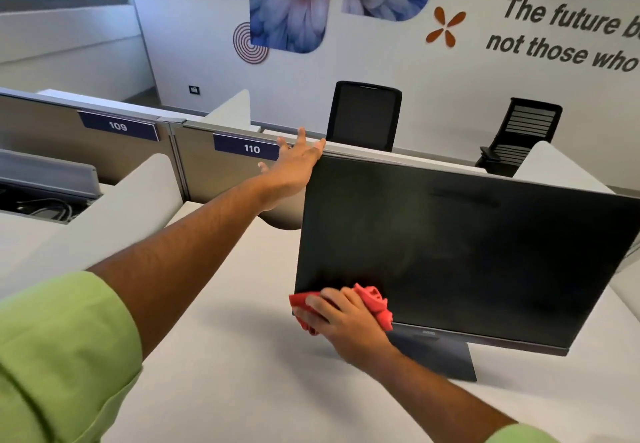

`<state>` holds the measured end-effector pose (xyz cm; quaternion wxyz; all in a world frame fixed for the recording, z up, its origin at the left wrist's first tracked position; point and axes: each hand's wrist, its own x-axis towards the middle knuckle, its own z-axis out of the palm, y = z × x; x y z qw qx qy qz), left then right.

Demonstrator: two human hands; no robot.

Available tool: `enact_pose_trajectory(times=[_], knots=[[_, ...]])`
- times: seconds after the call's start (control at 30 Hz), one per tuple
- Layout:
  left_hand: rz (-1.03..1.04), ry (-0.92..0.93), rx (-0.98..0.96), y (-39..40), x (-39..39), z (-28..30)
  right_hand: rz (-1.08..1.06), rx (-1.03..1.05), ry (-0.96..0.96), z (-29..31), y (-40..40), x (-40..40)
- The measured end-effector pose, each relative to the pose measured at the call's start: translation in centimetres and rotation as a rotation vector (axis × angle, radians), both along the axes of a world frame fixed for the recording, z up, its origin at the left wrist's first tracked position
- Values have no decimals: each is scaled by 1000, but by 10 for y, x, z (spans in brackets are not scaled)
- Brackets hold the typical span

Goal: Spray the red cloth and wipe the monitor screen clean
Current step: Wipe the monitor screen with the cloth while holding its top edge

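Note:
A black monitor (pixel 460 248) stands on a dark base on the white desk, its dark screen facing me. My right hand (pixel 346 321) presses a crumpled red cloth (pixel 375 300) against the screen's lower left corner, fingers curled over the cloth. My left hand (pixel 298 162) reaches out with straight fingers and rests on the monitor's upper left corner, behind the top edge. No spray bottle is in view.
The white desk (pixel 242 338) stretches in front of the monitor. Grey partition panels marked 109 (pixel 117 126) and 110 (pixel 251 148) stand behind. Two black office chairs (pixel 363 117) are beyond the partition. Cables lie in a tray (pixel 45 207) at the left.

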<state>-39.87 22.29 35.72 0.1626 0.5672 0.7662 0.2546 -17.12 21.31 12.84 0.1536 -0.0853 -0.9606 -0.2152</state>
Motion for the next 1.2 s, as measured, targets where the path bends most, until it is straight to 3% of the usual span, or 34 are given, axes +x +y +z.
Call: enact_pose_trajectory(times=[0.1,0.23,0.33,0.47,0.57,0.9,1.1,1.2], knots=[[-4,50,89,-8,-7,-3,-106,-135,-6,-8,-11,8],[-54,253,262,-32,-4,-19,-183,-228,18,-5,-21,11],[-93,266,357,-49,-9,-28,-222,-313,31,-3,-25,19],[-163,536,235,-52,-32,-19,-276,-396,60,1,-29,27],[-163,656,187,-46,-40,-16,-304,-412,91,10,-26,27],[-36,867,421,-35,-36,-29,-271,-246,383,50,4,9],[-31,804,418,-32,-36,-32,-285,-163,773,132,33,-40],[-32,698,403,-29,-33,-33,-307,-138,819,171,58,-60]])
